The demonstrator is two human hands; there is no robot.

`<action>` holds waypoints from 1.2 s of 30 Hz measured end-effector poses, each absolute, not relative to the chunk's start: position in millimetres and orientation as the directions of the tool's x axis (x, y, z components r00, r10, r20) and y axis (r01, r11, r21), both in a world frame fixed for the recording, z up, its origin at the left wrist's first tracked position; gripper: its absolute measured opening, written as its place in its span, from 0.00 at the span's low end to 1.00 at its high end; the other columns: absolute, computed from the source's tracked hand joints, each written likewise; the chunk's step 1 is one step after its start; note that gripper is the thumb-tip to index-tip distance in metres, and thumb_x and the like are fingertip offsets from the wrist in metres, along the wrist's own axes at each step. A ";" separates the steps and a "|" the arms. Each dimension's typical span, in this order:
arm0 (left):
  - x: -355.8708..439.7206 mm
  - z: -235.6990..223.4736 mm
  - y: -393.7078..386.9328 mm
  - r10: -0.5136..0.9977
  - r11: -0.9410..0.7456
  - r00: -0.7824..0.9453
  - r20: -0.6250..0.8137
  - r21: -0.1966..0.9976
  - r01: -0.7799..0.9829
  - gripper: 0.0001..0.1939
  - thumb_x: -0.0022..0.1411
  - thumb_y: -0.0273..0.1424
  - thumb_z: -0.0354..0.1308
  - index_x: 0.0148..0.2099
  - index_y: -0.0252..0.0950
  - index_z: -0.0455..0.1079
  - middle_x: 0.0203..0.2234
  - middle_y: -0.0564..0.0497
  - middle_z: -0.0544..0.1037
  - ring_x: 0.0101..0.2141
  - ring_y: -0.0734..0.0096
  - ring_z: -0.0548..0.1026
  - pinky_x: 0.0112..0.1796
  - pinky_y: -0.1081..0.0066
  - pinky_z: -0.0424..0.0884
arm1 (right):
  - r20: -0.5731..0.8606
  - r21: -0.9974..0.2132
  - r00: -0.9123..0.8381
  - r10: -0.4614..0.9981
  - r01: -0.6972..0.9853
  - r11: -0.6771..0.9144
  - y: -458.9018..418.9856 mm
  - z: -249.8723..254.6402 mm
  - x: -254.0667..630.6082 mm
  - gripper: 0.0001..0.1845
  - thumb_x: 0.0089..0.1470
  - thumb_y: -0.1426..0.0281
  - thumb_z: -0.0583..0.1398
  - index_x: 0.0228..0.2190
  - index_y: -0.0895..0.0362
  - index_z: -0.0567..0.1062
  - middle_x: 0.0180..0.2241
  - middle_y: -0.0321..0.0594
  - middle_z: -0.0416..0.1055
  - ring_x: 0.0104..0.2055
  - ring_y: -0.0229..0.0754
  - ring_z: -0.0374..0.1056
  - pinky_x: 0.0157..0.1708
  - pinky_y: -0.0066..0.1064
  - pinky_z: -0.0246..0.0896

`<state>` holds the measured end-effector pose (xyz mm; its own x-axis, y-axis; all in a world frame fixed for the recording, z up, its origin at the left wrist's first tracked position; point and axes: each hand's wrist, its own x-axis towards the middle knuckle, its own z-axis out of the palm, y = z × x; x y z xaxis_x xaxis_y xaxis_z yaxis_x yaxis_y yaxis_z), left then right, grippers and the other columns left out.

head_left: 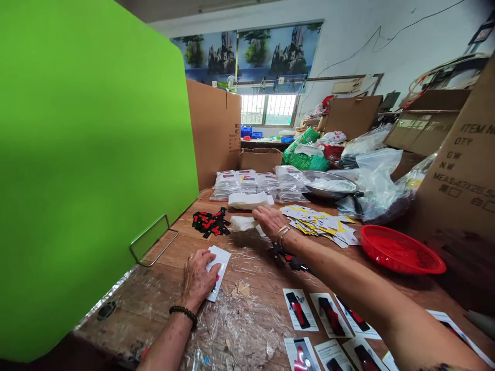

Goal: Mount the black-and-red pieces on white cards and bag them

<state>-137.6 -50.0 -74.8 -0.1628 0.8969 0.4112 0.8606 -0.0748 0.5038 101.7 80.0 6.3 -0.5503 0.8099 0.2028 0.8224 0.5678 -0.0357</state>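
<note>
My left hand (pixel 200 278) is on the table at centre-left, its fingers and thumb holding a white card (pixel 223 256) against the tabletop. A bit of red shows beside the thumb; the rest is covered by the hand. My right hand (pixel 268 221) reaches farther out, with curled fingers at the edge of a crumpled white piece (pixel 243 222). What is between those fingertips is hidden. Just behind is a stack of white sheets or bags (pixel 250 200). Black and red pieces (pixel 211 222) lie heaped to the left, and more dark pieces (pixel 286 256) lie beneath my right forearm.
White cards bearing black and red items (pixel 300 309) lie in rows at front right. Yellow-and-white leaflets (pixel 320 222), a red basin (pixel 402 250) and filled clear bags (pixel 247 180) are farther back. A green panel (pixel 96 154) with a wire stand (pixel 154 241) borders the left; cartons (pixel 460 196) border the right.
</note>
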 end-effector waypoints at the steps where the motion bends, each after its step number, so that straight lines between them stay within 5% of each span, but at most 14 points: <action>1: -137.8 -75.0 -50.2 0.896 -0.074 -0.162 0.413 0.499 0.863 0.08 0.52 0.30 0.61 0.37 0.38 0.77 0.43 0.46 0.77 0.44 0.59 0.73 0.48 0.60 0.67 | 0.192 -0.033 -0.558 0.807 0.818 0.574 73.1 -2.9 105.3 0.17 0.60 0.78 0.48 0.44 0.56 0.73 0.46 0.50 0.70 0.49 0.49 0.61 0.44 0.35 0.53; 9: -141.8 -82.2 -47.8 0.892 -0.087 -0.140 0.430 0.467 0.880 0.09 0.54 0.32 0.60 0.38 0.38 0.77 0.44 0.45 0.76 0.45 0.58 0.72 0.49 0.60 0.66 | 0.071 -0.103 -0.523 0.849 0.843 0.528 51.3 -28.7 121.8 0.14 0.57 0.80 0.52 0.35 0.60 0.78 0.40 0.48 0.73 0.45 0.46 0.64 0.42 0.31 0.55; 15: -142.1 -82.0 -48.4 0.890 -0.101 -0.135 0.435 0.477 0.873 0.09 0.54 0.31 0.60 0.39 0.37 0.77 0.44 0.45 0.76 0.45 0.59 0.72 0.48 0.60 0.67 | 0.136 -0.235 -0.398 0.907 0.876 0.420 46.3 -33.3 88.4 0.23 0.55 0.58 0.60 0.46 0.61 0.75 0.48 0.52 0.71 0.51 0.51 0.63 0.48 0.34 0.54; 20: -139.5 -78.2 -51.6 0.896 -0.100 -0.128 0.425 0.474 0.875 0.09 0.55 0.30 0.60 0.39 0.36 0.77 0.43 0.44 0.76 0.45 0.59 0.73 0.48 0.60 0.67 | 0.100 -0.357 -0.289 0.952 0.883 0.305 35.0 -40.7 72.6 0.11 0.54 0.65 0.59 0.33 0.59 0.79 0.37 0.49 0.75 0.41 0.48 0.68 0.37 0.31 0.55; 24: -138.9 -77.4 -52.0 0.894 -0.091 -0.136 0.428 0.470 0.878 0.08 0.55 0.30 0.60 0.39 0.36 0.77 0.43 0.45 0.76 0.45 0.60 0.72 0.49 0.61 0.67 | 0.052 -0.437 -0.224 0.973 0.871 0.224 38.9 -33.8 74.5 0.17 0.56 0.67 0.55 0.22 0.58 0.77 0.22 0.42 0.72 0.28 0.40 0.65 0.27 0.28 0.49; 30: -138.8 -77.3 -52.8 0.886 -0.099 -0.132 0.445 0.459 0.883 0.08 0.55 0.30 0.61 0.38 0.35 0.77 0.43 0.44 0.76 0.44 0.60 0.72 0.49 0.60 0.67 | 0.062 -0.540 -0.150 0.987 0.827 0.159 45.2 -31.6 80.6 0.15 0.54 0.71 0.57 0.20 0.59 0.77 0.18 0.35 0.66 0.23 0.35 0.60 0.23 0.26 0.44; 36: -138.6 -65.4 -55.3 0.897 -0.091 -0.131 0.422 0.468 0.879 0.08 0.54 0.30 0.61 0.37 0.37 0.78 0.45 0.44 0.77 0.45 0.58 0.73 0.48 0.58 0.67 | 0.166 -0.588 -0.105 0.981 0.788 0.184 44.6 -24.9 85.2 0.16 0.55 0.72 0.56 0.22 0.60 0.79 0.18 0.37 0.67 0.24 0.38 0.64 0.25 0.26 0.51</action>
